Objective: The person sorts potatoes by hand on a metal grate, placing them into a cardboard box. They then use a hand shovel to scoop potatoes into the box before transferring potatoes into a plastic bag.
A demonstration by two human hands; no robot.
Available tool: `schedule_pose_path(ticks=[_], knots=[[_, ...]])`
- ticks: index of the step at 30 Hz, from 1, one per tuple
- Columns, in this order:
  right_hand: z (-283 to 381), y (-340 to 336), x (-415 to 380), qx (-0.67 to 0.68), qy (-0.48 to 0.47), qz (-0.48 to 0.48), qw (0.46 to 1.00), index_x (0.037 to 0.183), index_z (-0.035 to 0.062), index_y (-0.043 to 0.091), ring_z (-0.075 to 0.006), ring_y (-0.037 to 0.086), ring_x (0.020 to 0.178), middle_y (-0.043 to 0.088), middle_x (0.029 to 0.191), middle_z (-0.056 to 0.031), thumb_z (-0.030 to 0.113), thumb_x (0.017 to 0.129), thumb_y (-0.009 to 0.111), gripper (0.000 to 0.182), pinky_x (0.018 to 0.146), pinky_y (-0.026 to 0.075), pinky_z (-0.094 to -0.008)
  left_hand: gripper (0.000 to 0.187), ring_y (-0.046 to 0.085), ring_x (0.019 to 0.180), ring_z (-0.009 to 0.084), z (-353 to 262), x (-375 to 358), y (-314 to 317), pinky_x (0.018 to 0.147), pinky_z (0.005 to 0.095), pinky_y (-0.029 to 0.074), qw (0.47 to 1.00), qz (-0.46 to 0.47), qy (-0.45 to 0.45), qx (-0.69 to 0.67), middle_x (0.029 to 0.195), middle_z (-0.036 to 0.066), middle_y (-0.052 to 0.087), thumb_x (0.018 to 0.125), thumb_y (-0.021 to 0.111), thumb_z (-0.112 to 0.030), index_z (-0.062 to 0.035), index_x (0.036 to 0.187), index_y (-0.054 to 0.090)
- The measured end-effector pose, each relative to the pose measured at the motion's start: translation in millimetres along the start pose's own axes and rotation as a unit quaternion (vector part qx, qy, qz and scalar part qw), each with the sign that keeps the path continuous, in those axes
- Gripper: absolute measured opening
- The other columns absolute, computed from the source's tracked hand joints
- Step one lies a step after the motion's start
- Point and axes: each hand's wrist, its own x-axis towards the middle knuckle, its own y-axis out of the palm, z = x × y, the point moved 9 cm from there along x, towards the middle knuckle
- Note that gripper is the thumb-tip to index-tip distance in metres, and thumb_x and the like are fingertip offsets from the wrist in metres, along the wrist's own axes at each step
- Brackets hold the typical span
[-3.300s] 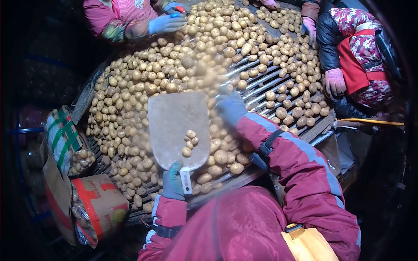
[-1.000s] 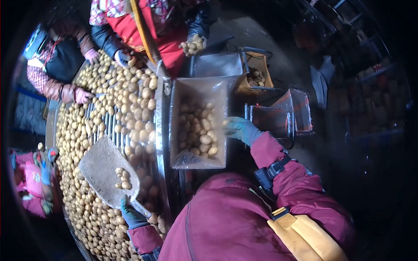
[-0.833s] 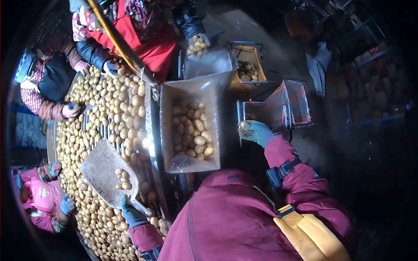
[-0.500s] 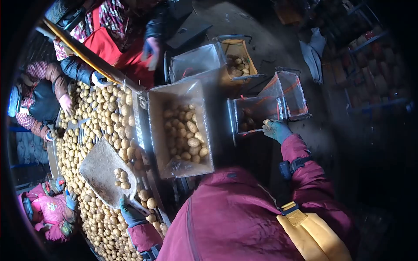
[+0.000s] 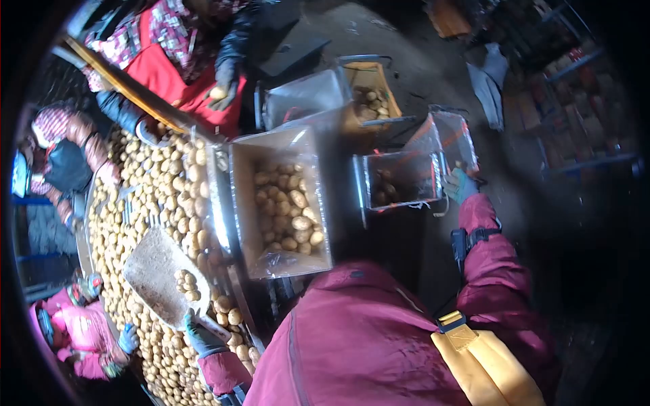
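Observation:
My left hand, in a green glove, is closed around the handle end of a scoop that lies on the heap of potatoes. A small cluster of potatoes sits in the scoop near my fingers. On the right, my right hand, gloved too, is at the near edge of a plastic-lined container. A small brownish thing shows at its fingertips, too small to make out. Between my arms stands a lined cardboard box with larger potatoes inside.
A lined bin holds a few dark potatoes. Behind it are another lined bin and a yellow-lined crate with potatoes. A co-worker in a red apron stands at the upper left; two more people are along the table's far side.
My right hand has moved right, from the bin's edge to the neighbouring container. The co-worker in the red apron now has a potato in one hand. My left hand has hardly moved.

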Motion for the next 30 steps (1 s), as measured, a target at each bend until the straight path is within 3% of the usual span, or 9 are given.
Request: schedule_pose_path(ticks=[2, 5, 7, 9, 14, 19, 23, 27, 30], knots=[[-2.7, 62.0, -12.4, 0.010, -0.001, 0.025, 1.000, 0.120, 0.0058, 0.062, -0.0294, 0.068, 0.081, 0.070, 0.100, -0.0139, 0.038, 0.094, 0.064, 0.042, 0.073, 0.057, -0.0413, 0.044, 0.065, 0.101, 0.0213, -6.2, -11.2, 4.4, 0.091, 0.0328, 0.051, 0.997, -0.035, 0.065, -0.009, 0.112, 0.010, 0.069, 0.089, 0.066, -0.034, -0.0038, 0.121, 0.063], [-15.2, 190.5, -42.4, -0.096, 0.041, 0.147, 0.984, 0.129, 0.0030, 0.056, -0.0245, 0.066, 0.075, 0.069, 0.098, -0.0141, 0.035, 0.101, 0.051, 0.043, 0.070, 0.058, -0.0346, 0.044, 0.067, 0.098, 0.0232, 0.7, -17.1, -32.8, 0.088, 0.0356, 0.054, 0.994, -0.050, 0.086, -0.040, 0.112, 0.012, 0.069, 0.090, 0.064, -0.034, -0.0026, 0.122, 0.062], [-36.6, 280.9, -72.0, -0.079, 0.060, 0.347, 0.933, 0.122, 0.0007, 0.061, -0.0179, 0.064, 0.069, 0.068, 0.093, -0.0106, 0.032, 0.102, 0.051, 0.039, 0.062, 0.055, -0.0280, 0.043, 0.069, 0.100, 0.0262, -7.1, -50.6, -13.7, 0.093, 0.0402, 0.056, 0.994, -0.023, 0.059, -0.094, 0.114, 0.011, 0.069, 0.090, 0.063, -0.028, -0.0008, 0.123, 0.060], [-44.9, 372.3, -171.7, -0.176, 0.044, 0.399, 0.899, 0.113, -0.0031, 0.066, -0.0134, 0.062, 0.063, 0.068, 0.085, -0.0061, 0.035, 0.101, 0.054, 0.042, 0.059, 0.051, -0.0254, 0.039, 0.070, 0.095, 0.0279, -1.7, -66.3, -32.5, 0.086, 0.0413, 0.059, 0.992, -0.042, 0.004, -0.121, 0.111, 0.011, 0.069, 0.090, 0.063, -0.025, -0.0002, 0.120, 0.060], [-147.2, 514.6, -324.5, -0.330, 0.021, 0.579, 0.745, 0.115, 0.0005, 0.069, -0.0137, 0.066, 0.069, 0.071, 0.092, -0.0090, 0.026, 0.097, 0.059, 0.033, 0.063, 0.051, -0.0247, 0.034, 0.069, 0.086, 0.0250, -35.1, -120.8, -38.8, 0.071, 0.0350, 0.060, 0.971, -0.141, 0.035, -0.189, 0.103, 0.012, 0.067, 0.090, 0.064, -0.023, -0.0011, 0.115, 0.060], [-267.9, 596.3, -416.7, -0.389, -0.068, 0.676, 0.622, 0.120, -0.0015, 0.067, -0.0137, 0.068, 0.094, 0.071, 0.109, -0.0104, 0.017, 0.094, 0.068, 0.032, 0.082, 0.055, -0.0276, 0.035, 0.069, 0.090, 0.0273, 5.2, -120.6, -167.5, 0.079, 0.0373, 0.059, 0.938, -0.249, 0.109, -0.214, 0.105, 0.014, 0.066, 0.089, 0.064, -0.020, 0.0024, 0.115, 0.060], [-341.4, 625.7, -510.2, -0.395, -0.431, 0.712, 0.389, 0.120, 0.0053, 0.066, -0.0272, 0.066, 0.102, 0.069, 0.111, -0.0150, 0.027, 0.083, 0.074, 0.044, 0.093, 0.051, -0.0367, 0.034, 0.068, 0.094, 0.0287, 3.8, -134.1, -184.2, 0.088, 0.0389, 0.057, 0.930, -0.262, 0.111, -0.232, 0.108, 0.016, 0.066, 0.089, 0.063, -0.017, 0.0057, 0.114, 0.060], [-400.1, 599.3, -599.7, -0.400, -0.542, 0.724, 0.145, 0.117, 0.0107, 0.063, -0.0327, 0.045, 0.132, 0.054, 0.136, -0.0089, 0.031, 0.077, 0.074, 0.046, 0.106, 0.039, -0.0467, 0.038, 0.069, 0.097, 0.0283, 13.6, -131.5, -202.6, 0.086, 0.0378, 0.058, 0.934, -0.254, 0.103, -0.231, 0.112, 0.017, 0.067, 0.091, 0.062, -0.017, 0.0061, 0.120, 0.058], [-423.7, 600.4, -577.7, -0.354, -0.578, 0.729, 0.097, 0.117, 0.0126, 0.063, -0.0324, 0.039, 0.136, 0.050, 0.140, -0.0070, 0.033, 0.076, 0.074, 0.047, 0.108, 0.035, -0.0517, 0.038, 0.070, 0.096, 0.0276, 28.2, -123.9, -225.6, 0.084, 0.0380, 0.059, 0.936, -0.261, 0.093, -0.219, 0.111, 0.017, 0.068, 0.092, 0.062, -0.018, 0.0055, 0.121, 0.058]])
